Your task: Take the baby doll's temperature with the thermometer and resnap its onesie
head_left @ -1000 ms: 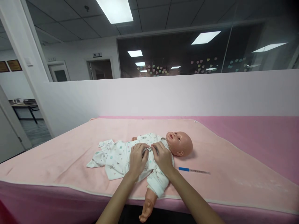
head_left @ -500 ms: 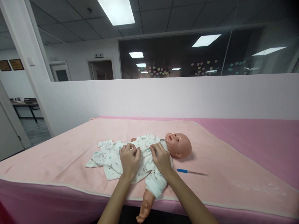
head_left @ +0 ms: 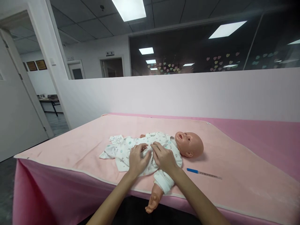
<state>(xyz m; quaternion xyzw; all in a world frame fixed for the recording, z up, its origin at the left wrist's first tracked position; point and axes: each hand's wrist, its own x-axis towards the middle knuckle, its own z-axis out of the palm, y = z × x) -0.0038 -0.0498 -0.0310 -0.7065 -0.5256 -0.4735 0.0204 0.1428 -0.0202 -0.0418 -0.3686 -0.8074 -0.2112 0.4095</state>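
Because the loose outfit (head_left: 152, 166) likely shifts, our left hand (head_left: 138, 160) and right hand (head_left: 164, 157) pinch it mid-torso on the doll (head_left: 191, 144).

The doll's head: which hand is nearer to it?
Right. The right hand is on the garment, apart from the doll's head; the left hand is farther away, toward the garment's lower end.

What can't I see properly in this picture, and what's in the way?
All in the head view:
- Cloth at the fingertips: the left hand and right hand cover it.
- The doll's far arm: mostly hidden behind its body and clothes.
- Marks on the blue-ended stick: too small to read.
- Sign over the doorway: too small.
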